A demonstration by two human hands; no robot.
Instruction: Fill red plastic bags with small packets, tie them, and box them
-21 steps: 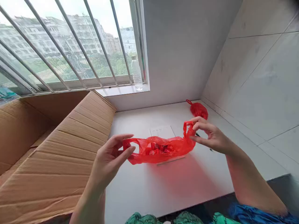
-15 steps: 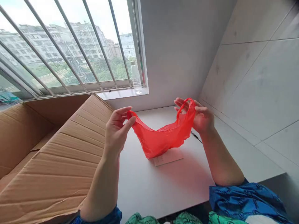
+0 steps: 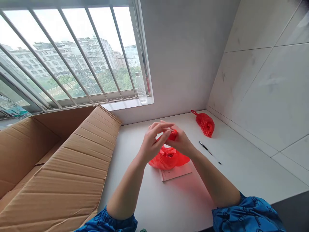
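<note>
Bag (image 3: 169,163) sits around 7 o'clock of the right hand (image 3: 182,141), which has its top pinched, and 5 o'clock of the left hand (image 3: 151,142), curled, can't tell if gripping.

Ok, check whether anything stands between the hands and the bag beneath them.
Nothing visible does: the left hand and right hand are at the top of the bag. The pen and other bag lie to the right, out of the way.

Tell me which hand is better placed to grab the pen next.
Probably the right hand: the pen lies to its right, with the left hand farther off. Both, though, are at the nearer red bag.
</note>
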